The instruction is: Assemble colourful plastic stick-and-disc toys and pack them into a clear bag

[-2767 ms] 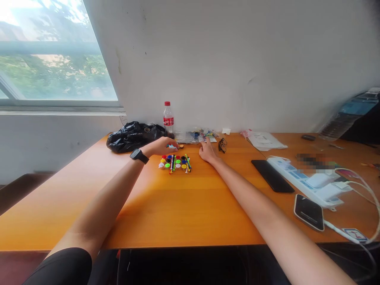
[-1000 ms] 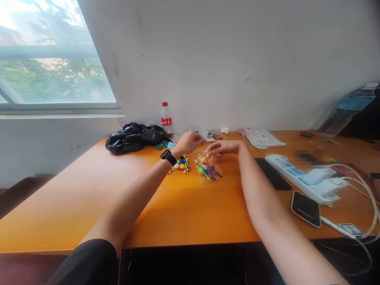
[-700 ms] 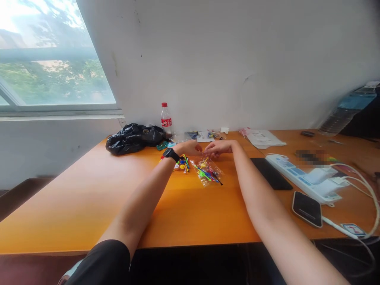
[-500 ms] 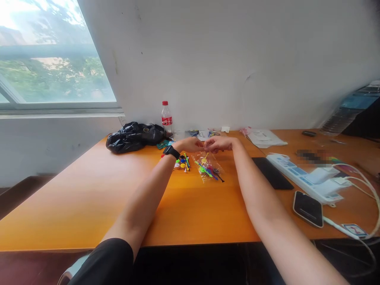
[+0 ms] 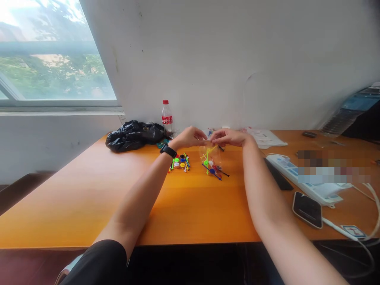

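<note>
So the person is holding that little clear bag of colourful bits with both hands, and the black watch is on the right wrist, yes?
Not quite: the black watch is on the left wrist, as the head view shows. The rest stands: the left hand and the right hand both hold the clear bag of colourful bits.

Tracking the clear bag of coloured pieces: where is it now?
Head view, centre: the clear bag is pinched at its top by the left hand and right hand, just right of the loose coloured pieces.
</note>
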The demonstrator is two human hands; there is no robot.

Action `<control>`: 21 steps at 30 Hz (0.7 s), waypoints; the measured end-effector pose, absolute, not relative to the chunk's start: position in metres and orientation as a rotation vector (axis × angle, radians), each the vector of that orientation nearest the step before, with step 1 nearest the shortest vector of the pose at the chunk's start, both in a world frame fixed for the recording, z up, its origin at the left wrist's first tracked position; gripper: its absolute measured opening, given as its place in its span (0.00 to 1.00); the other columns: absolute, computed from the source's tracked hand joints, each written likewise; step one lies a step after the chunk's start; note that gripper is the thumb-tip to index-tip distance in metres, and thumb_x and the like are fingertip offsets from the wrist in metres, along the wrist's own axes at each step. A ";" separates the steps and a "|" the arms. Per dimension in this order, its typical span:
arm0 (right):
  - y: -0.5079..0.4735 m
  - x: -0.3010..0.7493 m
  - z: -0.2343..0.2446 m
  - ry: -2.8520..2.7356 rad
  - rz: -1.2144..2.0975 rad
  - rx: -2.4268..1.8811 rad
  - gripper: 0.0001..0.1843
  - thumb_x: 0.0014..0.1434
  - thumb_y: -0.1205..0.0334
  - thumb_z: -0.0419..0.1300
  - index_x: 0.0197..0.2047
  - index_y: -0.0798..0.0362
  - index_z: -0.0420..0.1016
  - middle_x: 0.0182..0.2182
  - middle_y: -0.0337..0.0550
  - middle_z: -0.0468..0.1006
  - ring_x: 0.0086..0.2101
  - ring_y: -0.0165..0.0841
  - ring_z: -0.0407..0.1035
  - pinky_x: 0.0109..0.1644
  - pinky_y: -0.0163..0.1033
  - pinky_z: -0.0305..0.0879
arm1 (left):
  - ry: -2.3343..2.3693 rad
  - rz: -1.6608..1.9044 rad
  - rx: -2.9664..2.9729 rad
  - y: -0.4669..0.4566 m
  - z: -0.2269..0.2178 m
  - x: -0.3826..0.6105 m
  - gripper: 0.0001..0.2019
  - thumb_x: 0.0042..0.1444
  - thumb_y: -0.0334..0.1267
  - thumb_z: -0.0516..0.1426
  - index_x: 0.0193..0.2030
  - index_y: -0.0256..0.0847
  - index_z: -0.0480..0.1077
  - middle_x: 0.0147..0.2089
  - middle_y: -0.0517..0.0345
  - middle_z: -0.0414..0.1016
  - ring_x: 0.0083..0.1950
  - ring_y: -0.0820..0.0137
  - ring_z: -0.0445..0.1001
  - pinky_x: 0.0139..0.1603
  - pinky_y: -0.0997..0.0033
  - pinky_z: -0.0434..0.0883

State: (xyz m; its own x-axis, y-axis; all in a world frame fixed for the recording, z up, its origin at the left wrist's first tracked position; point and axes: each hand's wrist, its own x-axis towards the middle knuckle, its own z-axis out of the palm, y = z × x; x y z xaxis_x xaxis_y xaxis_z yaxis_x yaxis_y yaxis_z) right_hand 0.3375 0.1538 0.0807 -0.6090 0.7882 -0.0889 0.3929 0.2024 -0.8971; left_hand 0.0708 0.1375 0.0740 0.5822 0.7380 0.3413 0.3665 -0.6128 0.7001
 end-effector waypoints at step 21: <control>0.156 0.345 0.093 -1.819 1.136 -1.084 0.26 0.47 0.44 0.80 0.40 0.55 0.83 0.36 0.47 0.83 0.28 0.28 0.67 0.32 0.36 0.63 | 0.829 1.394 1.956 0.146 0.079 0.073 0.14 0.59 0.47 0.68 0.36 0.36 0.79 0.33 0.51 0.83 0.32 0.72 0.77 0.33 0.74 0.73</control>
State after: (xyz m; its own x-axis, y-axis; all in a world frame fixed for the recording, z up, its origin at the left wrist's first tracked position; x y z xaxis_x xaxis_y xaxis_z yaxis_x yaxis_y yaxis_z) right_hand 0.3452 0.1565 0.0930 -0.3854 0.9123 0.1386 0.2756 0.2572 -0.9262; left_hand 0.0732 0.1461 0.0786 0.2564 0.7685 0.5862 0.1481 -0.6305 0.7619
